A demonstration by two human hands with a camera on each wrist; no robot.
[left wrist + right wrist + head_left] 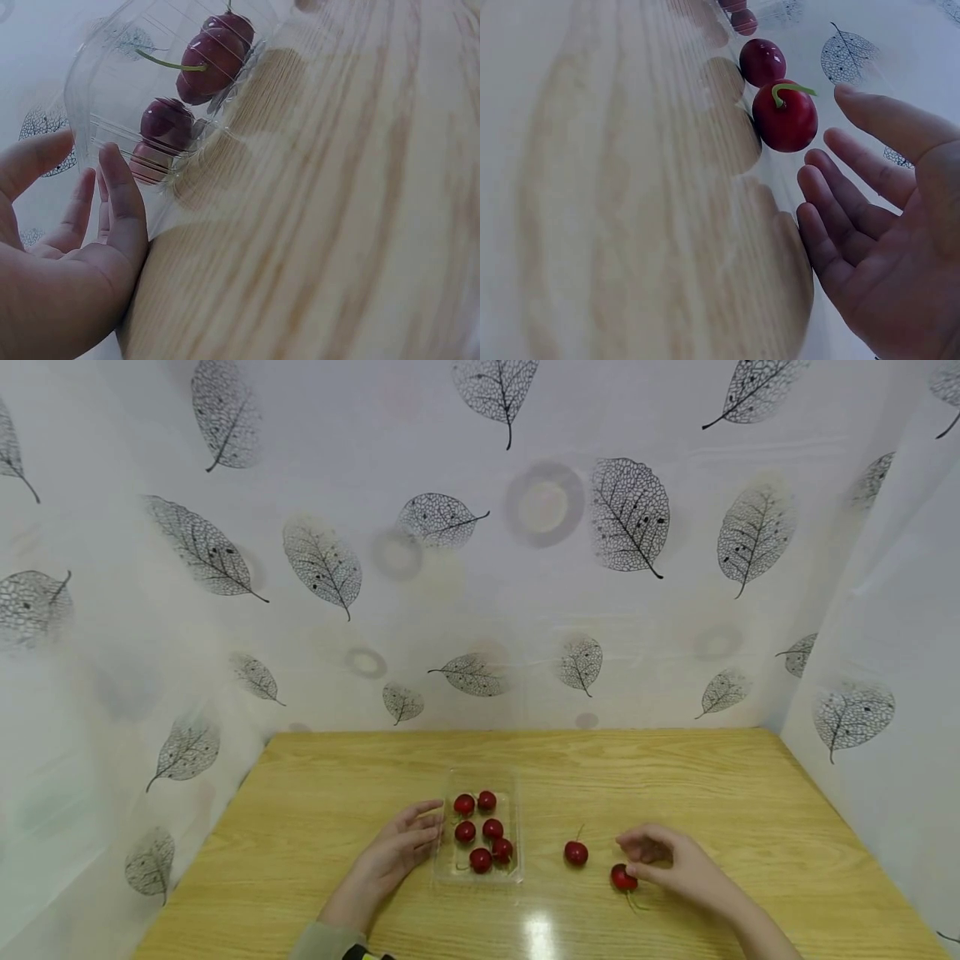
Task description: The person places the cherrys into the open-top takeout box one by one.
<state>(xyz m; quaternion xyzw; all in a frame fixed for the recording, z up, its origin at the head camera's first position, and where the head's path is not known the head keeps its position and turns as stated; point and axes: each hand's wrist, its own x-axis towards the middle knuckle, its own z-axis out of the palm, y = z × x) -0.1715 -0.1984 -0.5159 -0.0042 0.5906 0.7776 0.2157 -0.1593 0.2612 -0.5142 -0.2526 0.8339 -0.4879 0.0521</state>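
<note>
A clear plastic box [480, 878] on the table contains several dark red cherries [481, 860], some with green stems. Along its left side lies my left hand [397, 852], the fingers loosely extended with their tips right at the wall. My right hand [675, 860] is beside a red cherry [623, 877] with a green stem. In the right wrist view the fingers [847, 199] are parted and relaxed, with this cherry [785, 120] just beyond the tips and not gripped. Between it and the box sits another cherry [576, 852], its thin stem pointing up.
The wood-grain table [360, 756] is bordered at the back and sides by a pale sheet [525, 593] printed with leaves. The box's low transparent walls stand around its cherries. A bright light reflection shows on the table in front of the box.
</note>
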